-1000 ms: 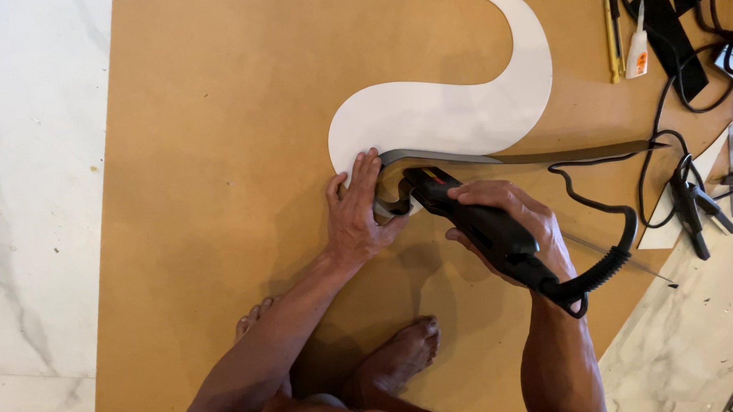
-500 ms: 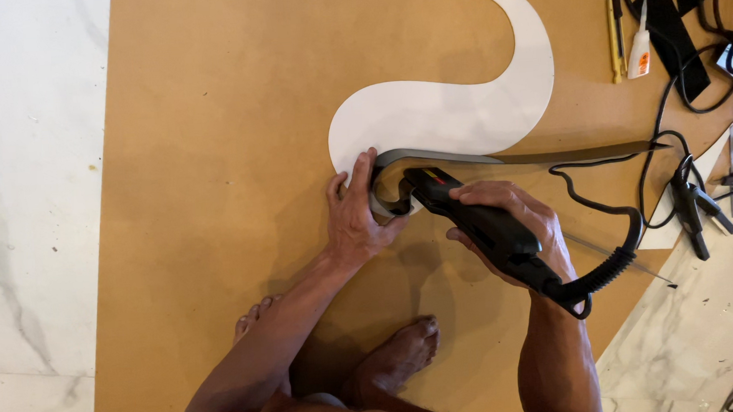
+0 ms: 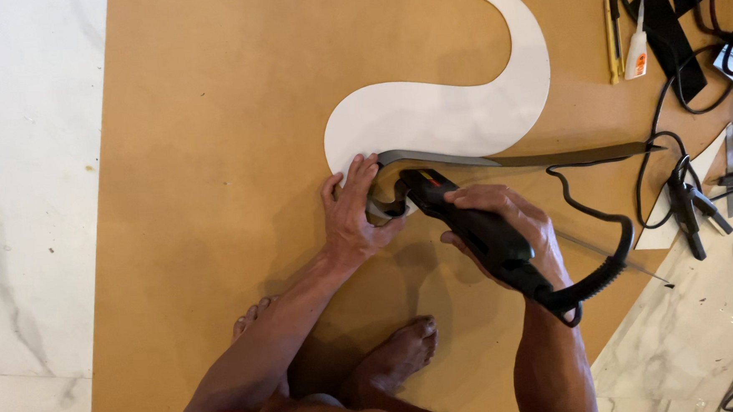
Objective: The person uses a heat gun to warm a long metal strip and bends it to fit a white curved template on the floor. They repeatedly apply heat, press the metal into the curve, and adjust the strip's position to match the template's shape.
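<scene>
Hands at the curved white cutout's lower edge, one pressing, one gripping.

Left hand [image 3: 352, 211] presses flat on the grey edge strip [image 3: 498, 159] beside the white cutout [image 3: 454, 114]; right hand [image 3: 506, 228] is closed around the black corded power tool [image 3: 468, 221], on the brown board [image 3: 213, 155] covering the floor.

A: What's the white shape [image 3: 437, 114]?
B: A flat, curved white cutout lying on the brown board, hooking up to the right.

A: And the strip [image 3: 514, 158]?
B: A thin grey band along the cutout's lower edge, curled at its left end, running straight to the right.

A: The tool [image 3: 468, 221]?
B: Black, corded, lying aslant with its nose at the strip's curl.
</scene>
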